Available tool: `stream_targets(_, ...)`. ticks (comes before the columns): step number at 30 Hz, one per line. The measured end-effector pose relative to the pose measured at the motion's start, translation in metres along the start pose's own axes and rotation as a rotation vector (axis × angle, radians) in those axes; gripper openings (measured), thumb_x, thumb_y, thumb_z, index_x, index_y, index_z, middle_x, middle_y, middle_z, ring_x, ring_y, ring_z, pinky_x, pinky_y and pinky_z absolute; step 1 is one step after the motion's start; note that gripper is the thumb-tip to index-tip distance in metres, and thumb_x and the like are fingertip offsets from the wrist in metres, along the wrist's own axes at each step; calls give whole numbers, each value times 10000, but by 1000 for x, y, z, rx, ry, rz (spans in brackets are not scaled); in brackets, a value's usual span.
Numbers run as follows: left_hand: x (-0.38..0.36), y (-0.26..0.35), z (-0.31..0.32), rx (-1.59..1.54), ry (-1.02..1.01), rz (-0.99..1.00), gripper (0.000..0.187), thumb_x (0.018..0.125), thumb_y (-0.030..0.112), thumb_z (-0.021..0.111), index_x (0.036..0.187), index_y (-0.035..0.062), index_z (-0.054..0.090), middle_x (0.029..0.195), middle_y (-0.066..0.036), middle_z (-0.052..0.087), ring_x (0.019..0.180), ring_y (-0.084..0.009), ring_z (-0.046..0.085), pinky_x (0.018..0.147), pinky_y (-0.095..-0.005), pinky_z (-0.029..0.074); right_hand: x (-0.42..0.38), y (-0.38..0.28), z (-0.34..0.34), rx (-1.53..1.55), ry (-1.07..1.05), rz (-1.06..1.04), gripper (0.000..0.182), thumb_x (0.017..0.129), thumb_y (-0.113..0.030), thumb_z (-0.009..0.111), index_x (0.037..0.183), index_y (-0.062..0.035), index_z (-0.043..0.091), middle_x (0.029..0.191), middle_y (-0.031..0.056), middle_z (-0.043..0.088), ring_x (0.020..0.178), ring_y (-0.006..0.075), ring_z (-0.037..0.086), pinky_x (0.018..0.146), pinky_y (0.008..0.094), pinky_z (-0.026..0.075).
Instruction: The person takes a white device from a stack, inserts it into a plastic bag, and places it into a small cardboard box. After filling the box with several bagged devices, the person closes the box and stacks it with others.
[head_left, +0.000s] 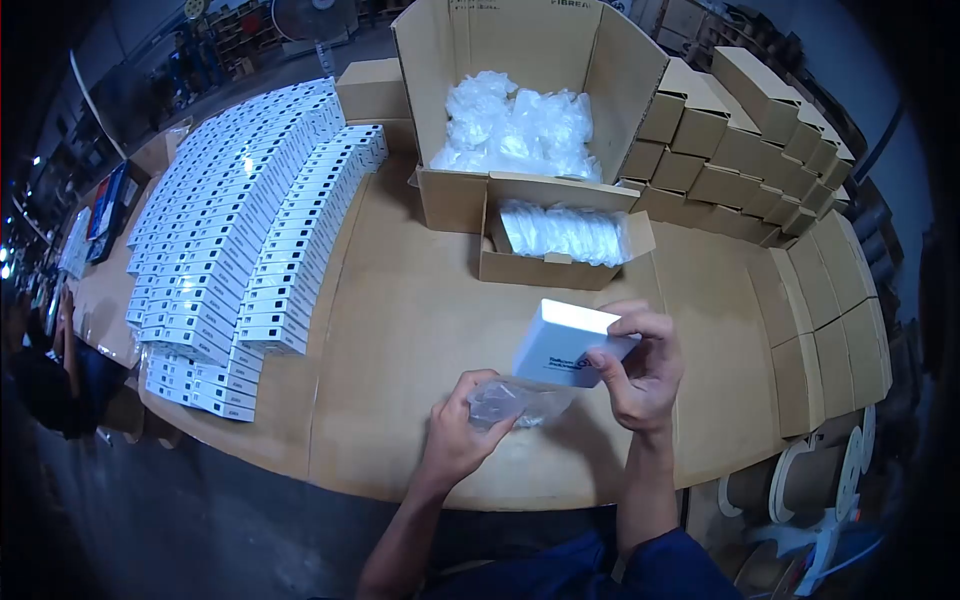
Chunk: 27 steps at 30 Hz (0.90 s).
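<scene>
Navy sleeve (675,568); right grip (648,375) pinching flat white box (555,345), left grip (458,432) crinkled plastic (495,399)

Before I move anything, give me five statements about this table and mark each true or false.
1. The right hand holds a white box. True.
2. The left hand holds a roll of tape. False: it holds a clear plastic bag.
3. Stacked white boxes stand on the left side of the table. True.
4. The big carton at the back is empty. False: the big carton has clear plastic in it.
5. Brown boxes are piled at the back right. True.
</scene>
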<state>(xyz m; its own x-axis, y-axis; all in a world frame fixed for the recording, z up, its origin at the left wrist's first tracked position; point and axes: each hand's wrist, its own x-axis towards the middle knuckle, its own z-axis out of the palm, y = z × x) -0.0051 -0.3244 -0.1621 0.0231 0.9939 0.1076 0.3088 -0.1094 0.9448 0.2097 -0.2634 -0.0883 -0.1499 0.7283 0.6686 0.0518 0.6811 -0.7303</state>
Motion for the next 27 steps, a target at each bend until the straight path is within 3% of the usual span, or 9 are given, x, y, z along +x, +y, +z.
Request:
stream_targets(8,3,-3,1,21,4,8,436,821,81,862,1165,-1,608,991,-135,760,933,-189,753,846,-331,590,38,-8,-17,-57,-319,-79,353,763,97,810,1061,-60,708,1041,138,690,867,227,678,651,308,541)
stream_targets(11,5,-5,2,21,8,6,460,811,92,872,1166,-20,602,1007,-146,758,944,-208,752,857,-344,588,47,-16,-13,-69,-468,23,343,753,121,770,1041,-62,740,1033,128,680,883,242,674,685,326,542)
stream_targets(13,6,-3,1,29,-7,-3,488,803,102,880,1178,-35,599,1021,-155,757,967,-221,749,873,-352,585,55,-7,-7,-85,-536,-68,333,746,133,734,1023,-52,750,1030,124,673,898,255,669,720,339,540)
stream_targets(16,5,-10,2,45,-7,52,597,820,237,866,1286,-5,581,1079,-217,748,1010,-354,750,875,-436,593,55,-2,7,-15,-572,-26,316,749,138,659,991,-41,757,1021,124,664,940,276,656,800,351,531)
stream_targets(21,2,-23,4,-259,-18,-83,596,813,191,895,1266,-59,599,1105,-167,758,1053,-244,735,920,-387,579,46,9,14,76,-526,157,261,857,73,583,1012,-37,763,989,115,664,936,245,643,839,358,516)
stream_targets(24,1,-20,2,-432,-55,-106,536,874,130,835,1312,-43,577,1199,-136,719,1129,-215,691,981,-365,547,40,17,13,43,-498,205,241,898,29,568,1035,-24,760,980,113,676,941,243,646,855,364,513)
stream_targets(27,1,-21,6,-687,-81,-23,413,1010,113,667,1371,-34,530,1283,-121,660,1178,-180,639,1026,-344,516,32,22,14,44,-483,292,240,927,11,569,1091,-17,742,1031,122,694,991,255,659,895,367,519)
